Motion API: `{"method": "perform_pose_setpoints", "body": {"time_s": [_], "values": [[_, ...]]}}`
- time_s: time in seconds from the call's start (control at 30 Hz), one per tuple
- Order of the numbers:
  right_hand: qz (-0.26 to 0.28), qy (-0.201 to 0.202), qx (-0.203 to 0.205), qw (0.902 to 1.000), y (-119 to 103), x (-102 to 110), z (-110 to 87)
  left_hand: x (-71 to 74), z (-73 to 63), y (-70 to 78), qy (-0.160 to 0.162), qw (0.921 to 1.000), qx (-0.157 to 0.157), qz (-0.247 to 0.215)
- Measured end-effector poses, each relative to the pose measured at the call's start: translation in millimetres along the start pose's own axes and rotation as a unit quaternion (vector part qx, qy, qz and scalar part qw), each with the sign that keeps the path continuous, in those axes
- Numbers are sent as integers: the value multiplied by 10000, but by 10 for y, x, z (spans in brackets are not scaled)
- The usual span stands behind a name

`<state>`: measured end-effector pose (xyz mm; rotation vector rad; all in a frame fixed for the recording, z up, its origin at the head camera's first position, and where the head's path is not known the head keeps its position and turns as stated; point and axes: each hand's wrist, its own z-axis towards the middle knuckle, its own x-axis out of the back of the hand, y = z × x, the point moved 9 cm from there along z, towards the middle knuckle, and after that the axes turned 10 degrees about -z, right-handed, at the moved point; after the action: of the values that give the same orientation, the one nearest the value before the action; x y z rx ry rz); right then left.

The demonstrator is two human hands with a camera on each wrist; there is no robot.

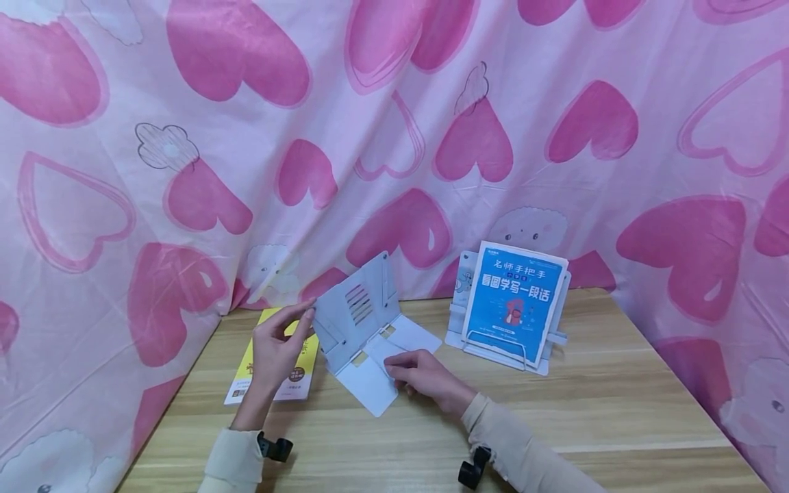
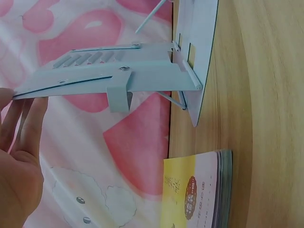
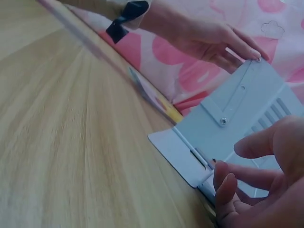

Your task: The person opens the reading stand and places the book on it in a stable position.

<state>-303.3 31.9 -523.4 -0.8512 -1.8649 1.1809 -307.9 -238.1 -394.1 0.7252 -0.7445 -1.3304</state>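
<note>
A pale blue metal book stand (image 1: 355, 311) stands unfolded on the table, its slotted back panel tilted up from a flat base plate (image 1: 368, 385). My left hand (image 1: 275, 349) pinches the panel's upper left corner, thumb on one face and fingers on the other; the left wrist view shows this hand (image 2: 21, 156) at the panel's edge. Over the base, my right hand (image 1: 425, 376) has curled fingers at the stand's thin wire holder (image 2: 151, 16). In the right wrist view, the right hand's (image 3: 266, 175) own fingers partly hide that contact.
A yellow and white book (image 1: 296, 387) lies left of the stand, behind my left hand. On the right, a second book stand (image 1: 456, 329) holds a blue-covered book (image 1: 511, 301) upright behind its wire. A pink heart-patterned curtain (image 1: 394, 137) hangs along the wooden table's (image 1: 382, 452) back edge.
</note>
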Motion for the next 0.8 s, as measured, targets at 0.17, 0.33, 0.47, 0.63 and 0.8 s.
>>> {"method": "perform_pose_setpoints", "body": {"time_s": [0.17,0.33,0.47,0.63,0.8], "values": [[-265,91,267,9993,-26,18,1,-51,-13,25,-166,9998,-49,-26],[-459,-4,369,9983,-39,20,10,-173,-45,128,-662,9970,-388,-92],[-494,-141,387,9979,-42,5,22,-275,-81,219,-1030,9917,-755,-149],[-539,-296,478,9970,-54,-27,24,-362,-128,278,-1280,9868,-982,-136],[-346,-482,654,9961,-112,-62,20,-438,-162,325,-1487,9837,-1012,-78]]}}
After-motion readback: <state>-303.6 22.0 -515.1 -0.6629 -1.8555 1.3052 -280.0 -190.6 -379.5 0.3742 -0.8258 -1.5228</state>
